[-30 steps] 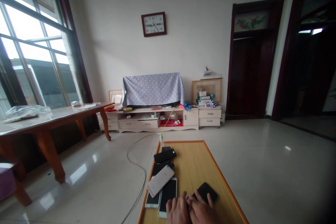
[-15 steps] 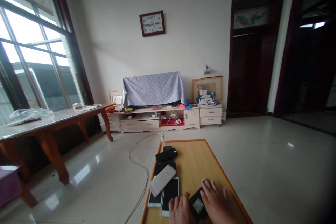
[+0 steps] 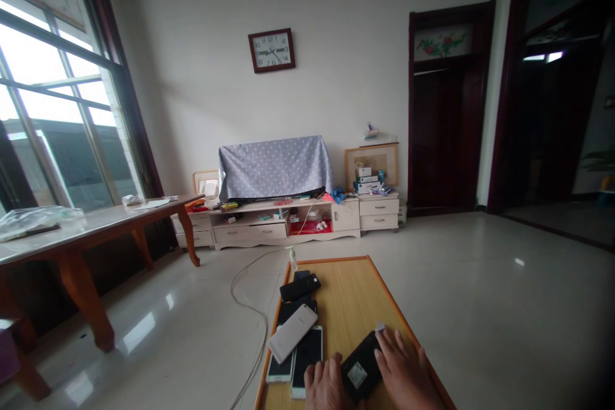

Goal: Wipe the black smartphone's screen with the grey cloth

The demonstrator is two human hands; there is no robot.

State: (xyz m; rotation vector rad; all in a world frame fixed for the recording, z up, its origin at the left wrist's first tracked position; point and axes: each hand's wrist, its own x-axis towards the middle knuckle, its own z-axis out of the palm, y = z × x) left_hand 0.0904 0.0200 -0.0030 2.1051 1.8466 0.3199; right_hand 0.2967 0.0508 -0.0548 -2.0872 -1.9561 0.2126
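Observation:
A black phone [image 3: 359,368] with a pale square label lies on the wooden board at the near end, between my hands. My left hand [image 3: 325,384] has its fingers curled at the phone's left edge, holding it there. My right hand [image 3: 406,365] reaches over the upper right edge. A small whitish piece [image 3: 380,327], perhaps cloth or tissue, pokes out at its fingertips. Left of them lie a pale gold phone [image 3: 293,333], a white-framed phone [image 3: 307,362] and another white-edged phone [image 3: 279,368] partly beneath the gold one. Farther back is a black phone [image 3: 300,287] over other dark devices.
The wooden board [image 3: 348,288] has a raised orange-brown rim. A pump bottle [image 3: 292,257] stands by its far left corner. On the floor to the left runs a pale cable [image 3: 264,327]. Farther off are a long table [image 3: 120,218] and a low cabinet [image 3: 250,232].
The camera view has shifted slightly, moving the scene left in the picture. The black phone and both hands stay close together, with the right fingers slightly shifted on the phone's edge.

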